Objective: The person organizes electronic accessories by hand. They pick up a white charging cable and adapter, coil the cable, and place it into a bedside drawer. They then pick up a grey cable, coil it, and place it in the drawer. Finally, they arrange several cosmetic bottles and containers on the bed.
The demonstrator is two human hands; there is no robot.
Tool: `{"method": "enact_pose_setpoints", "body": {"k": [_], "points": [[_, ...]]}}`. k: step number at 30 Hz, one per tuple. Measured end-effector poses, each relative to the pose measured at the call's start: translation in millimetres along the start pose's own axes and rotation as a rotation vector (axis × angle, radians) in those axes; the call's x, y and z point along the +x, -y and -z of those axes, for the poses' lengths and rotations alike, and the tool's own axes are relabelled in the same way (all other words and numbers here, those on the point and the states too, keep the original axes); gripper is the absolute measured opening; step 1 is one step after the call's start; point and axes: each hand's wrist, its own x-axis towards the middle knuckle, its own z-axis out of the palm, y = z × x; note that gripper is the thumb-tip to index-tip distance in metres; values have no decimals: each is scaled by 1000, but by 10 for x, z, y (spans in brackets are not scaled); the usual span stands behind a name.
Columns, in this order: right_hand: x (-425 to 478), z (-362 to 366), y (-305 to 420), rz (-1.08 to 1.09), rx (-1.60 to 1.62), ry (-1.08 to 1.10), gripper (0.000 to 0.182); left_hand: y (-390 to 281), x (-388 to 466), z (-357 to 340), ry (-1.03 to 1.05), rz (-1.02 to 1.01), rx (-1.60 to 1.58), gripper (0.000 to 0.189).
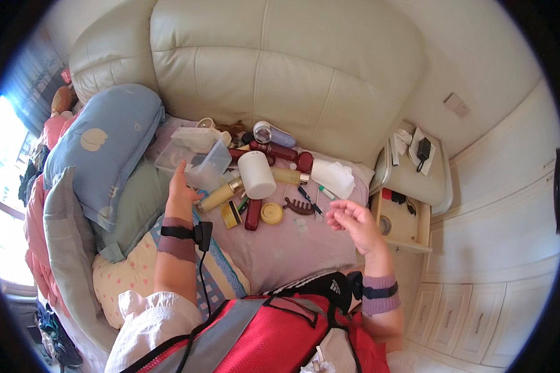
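My left hand (182,186) is at the near side of a clear plastic box (205,163), thumb up and fingers apart; whether it touches the box I cannot tell. A yellowish bottle (220,195) lies beside its fingertips. My right hand (352,224) hovers with loosely curled fingers, holding nothing, near a black pen (310,200) and a green-capped pen (326,192). Between the hands are a white cylindrical container (256,175), a brown comb (299,206), a round yellow container (272,213), a dark red tube (253,215) and a yellow-and-black card (231,214).
Dark red bottles (274,150), a lilac device (275,134) and white paper (333,178) lie towards the padded headboard (284,70). Pillows (105,149) are piled at left. At right, a nightstand has an open drawer (403,240) holding a roll of tape (385,225).
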Motion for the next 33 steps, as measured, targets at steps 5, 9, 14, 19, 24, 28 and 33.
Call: {"method": "enact_pose_setpoints", "body": {"k": [5,9,14,19,24,28,33], "points": [[-75,0,43,-25,56,-64,26,11,-135,40,-33,23,-115,54],[-62,56,59,16,68,-104,26,49,-436,-106,91,-115,-61,48],[16,58,-74,-18,207,-232,40,561,-1238,-516,569,-471,205,70],[44,307,-319,-119,435,-433,69,1156,-1353,-756,974,-154,626,77],[-44,782,-1059,-177,40,-564,71,1598,-1188,-840,1205,153,866,76],[-198,640,-936,-502,-302,-291,54,1719,-839,-786,1308,-18,1378,70],[-194,537,-1051,-591,-247,-170,50,1960,-656,-910,1372,-370,1639,51]]}}
